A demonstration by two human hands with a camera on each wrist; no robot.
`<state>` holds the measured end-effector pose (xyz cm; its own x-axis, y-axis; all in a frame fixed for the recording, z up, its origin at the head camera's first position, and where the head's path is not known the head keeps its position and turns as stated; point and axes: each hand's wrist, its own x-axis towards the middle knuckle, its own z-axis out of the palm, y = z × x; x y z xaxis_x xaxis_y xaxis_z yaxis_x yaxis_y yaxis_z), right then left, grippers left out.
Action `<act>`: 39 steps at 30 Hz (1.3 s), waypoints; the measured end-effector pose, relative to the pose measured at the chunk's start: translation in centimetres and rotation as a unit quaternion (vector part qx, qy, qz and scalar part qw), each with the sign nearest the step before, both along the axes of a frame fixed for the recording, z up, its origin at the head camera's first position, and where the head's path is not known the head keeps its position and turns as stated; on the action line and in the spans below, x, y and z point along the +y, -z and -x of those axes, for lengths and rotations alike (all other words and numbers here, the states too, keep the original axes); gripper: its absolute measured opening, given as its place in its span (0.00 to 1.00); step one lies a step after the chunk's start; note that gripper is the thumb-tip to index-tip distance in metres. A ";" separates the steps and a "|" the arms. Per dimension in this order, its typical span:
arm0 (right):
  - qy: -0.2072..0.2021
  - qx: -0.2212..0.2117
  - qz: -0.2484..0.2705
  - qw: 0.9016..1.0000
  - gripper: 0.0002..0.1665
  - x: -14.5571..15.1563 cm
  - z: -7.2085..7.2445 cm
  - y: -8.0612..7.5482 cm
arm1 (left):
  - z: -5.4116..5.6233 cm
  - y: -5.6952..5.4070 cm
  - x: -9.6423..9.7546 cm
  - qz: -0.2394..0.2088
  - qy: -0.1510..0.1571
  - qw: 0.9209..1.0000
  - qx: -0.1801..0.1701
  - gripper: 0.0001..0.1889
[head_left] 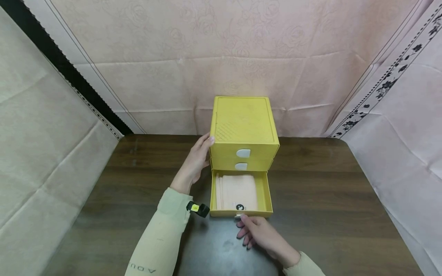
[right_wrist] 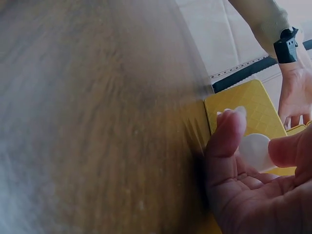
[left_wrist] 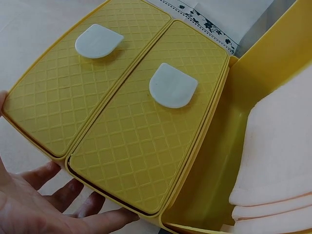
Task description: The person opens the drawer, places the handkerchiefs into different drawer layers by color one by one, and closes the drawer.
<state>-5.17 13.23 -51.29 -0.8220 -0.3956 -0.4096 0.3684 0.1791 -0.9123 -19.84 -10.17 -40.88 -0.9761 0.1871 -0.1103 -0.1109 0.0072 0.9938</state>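
Observation:
A yellow three-drawer box (head_left: 245,120) stands at the back of the table, its two upper drawers closed. The bottom drawer (head_left: 265,191) is pulled out and holds folded pale cloth (head_left: 241,191) with a small dark round mark at its front. My left hand (head_left: 194,163) rests against the box's left side, fingers along its edge in the left wrist view. At the open drawer's front, my right hand (head_left: 264,235) pinches the white drawer handle (right_wrist: 255,152) between thumb and index finger; the other fingers are loosely bent.
The brown wooden table (head_left: 328,214) extends on both sides of the box. Pale patterned cloth (head_left: 193,46) hangs behind it, with more cloth on the left and right. A black camera with a strap (head_left: 198,209) is on the left wrist.

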 end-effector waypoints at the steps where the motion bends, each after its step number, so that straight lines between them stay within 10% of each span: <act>1: 0.000 -0.002 0.000 1.000 0.34 0.0 0.1 0.0 | 0.0 0.1 0.0 0.000 -0.001 1.000 0.001 0.32; 39: 0.117 0.014 -0.032 0.992 0.32 -1.5 7.2 0.0 | 0.0 0.0 0.1 -0.003 -0.010 1.000 0.003 0.35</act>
